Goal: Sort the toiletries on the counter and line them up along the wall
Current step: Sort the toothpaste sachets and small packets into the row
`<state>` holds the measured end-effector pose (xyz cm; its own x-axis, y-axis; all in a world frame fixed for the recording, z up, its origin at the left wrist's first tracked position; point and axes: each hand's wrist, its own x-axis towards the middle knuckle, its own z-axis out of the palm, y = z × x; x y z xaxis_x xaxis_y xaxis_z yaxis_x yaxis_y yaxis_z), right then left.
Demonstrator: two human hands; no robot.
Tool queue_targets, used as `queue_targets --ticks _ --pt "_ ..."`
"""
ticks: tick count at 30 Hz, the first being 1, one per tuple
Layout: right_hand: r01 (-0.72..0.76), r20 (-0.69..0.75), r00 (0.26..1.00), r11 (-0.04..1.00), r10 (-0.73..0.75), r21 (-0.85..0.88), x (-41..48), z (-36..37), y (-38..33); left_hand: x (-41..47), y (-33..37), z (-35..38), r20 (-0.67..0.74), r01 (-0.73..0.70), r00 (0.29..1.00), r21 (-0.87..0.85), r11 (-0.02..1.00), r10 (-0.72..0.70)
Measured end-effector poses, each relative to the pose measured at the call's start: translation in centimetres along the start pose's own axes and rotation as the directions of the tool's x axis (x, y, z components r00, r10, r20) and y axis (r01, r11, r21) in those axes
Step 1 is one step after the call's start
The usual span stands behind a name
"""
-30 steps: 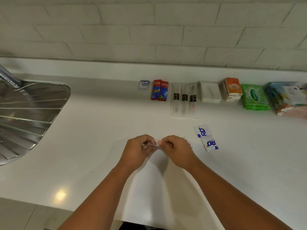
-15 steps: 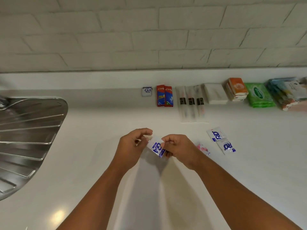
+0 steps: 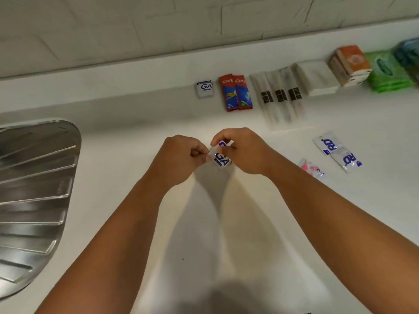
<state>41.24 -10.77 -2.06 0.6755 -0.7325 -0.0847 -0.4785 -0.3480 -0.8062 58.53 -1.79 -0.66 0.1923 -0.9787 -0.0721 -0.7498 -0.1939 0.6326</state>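
White worktop (image 3: 136, 123) lies under your two hands, which meet over it near the middle of the view. Your left hand (image 3: 181, 156) pinches the left edge of a small white-and-blue GA sachet (image 3: 221, 159), with its fingers curled in. Your right hand (image 3: 246, 150) grips the same sachet from the top and right side, thumb and fingers closed over it. You hold the sachet between the two hands, well short of the wall (image 3: 113, 30); whether it touches the surface I cannot tell. Along the foot of that wall runs a row. A second GA sachet (image 3: 204, 89) sits at the left end, then two red toothpaste boxes (image 3: 235, 94) side by side and three wrapped toothbrushes (image 3: 281, 98) touching one another. After them come a white folded pack (image 3: 316, 77), stacked orange tissue packs (image 3: 350, 62), a green wipes pack (image 3: 388, 72), and blurred blue-green packs (image 3: 409, 53) cut off by the right edge. To the right of your right hand, out on the open worktop, two RD sachets (image 3: 337, 152) lie touching end to end. A small pink-printed packet (image 3: 311, 167) lies just beside your right forearm. A ribbed steel drainboard (image 3: 34, 189) fills the left side.
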Motion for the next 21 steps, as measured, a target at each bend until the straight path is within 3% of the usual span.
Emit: queue_targets --ticks 2,5,8,11,14,21 --pt "0.012 -0.079 0.997 0.999 -0.008 0.049 1.7 0.3 -0.1 1.3 -1.1 -0.4 -0.025 0.076 0.997 -0.057 0.996 -0.077" --pt "0.003 -0.226 0.974 0.997 0.015 0.080 4.2 0.4 -0.2 3.5 -2.7 -0.7 -0.112 0.175 0.971 -0.279 0.944 -0.213" --pt "0.020 -0.341 0.935 0.971 -0.102 -0.237 6.5 0.4 0.3 6.6 -4.5 -0.9 -0.184 0.257 0.908 -0.461 0.849 -0.375" --pt "0.045 -0.322 0.925 0.899 -0.202 -0.435 8.4 0.2 0.9 9.4 -5.6 -1.2 -0.176 0.315 0.840 -0.614 0.724 -0.514" --pt "0.039 -0.271 0.938 0.841 -0.218 -0.540 10.7 0.0 1.4 12.0 -6.1 -1.2 -0.139 0.318 0.812 -0.710 0.629 -0.567" --pt "0.027 -0.169 0.965 0.721 -0.199 -0.692 16.1 -0.1 1.1 16.5 -6.4 -0.2 -0.150 0.364 0.767 -0.700 0.615 -0.624"
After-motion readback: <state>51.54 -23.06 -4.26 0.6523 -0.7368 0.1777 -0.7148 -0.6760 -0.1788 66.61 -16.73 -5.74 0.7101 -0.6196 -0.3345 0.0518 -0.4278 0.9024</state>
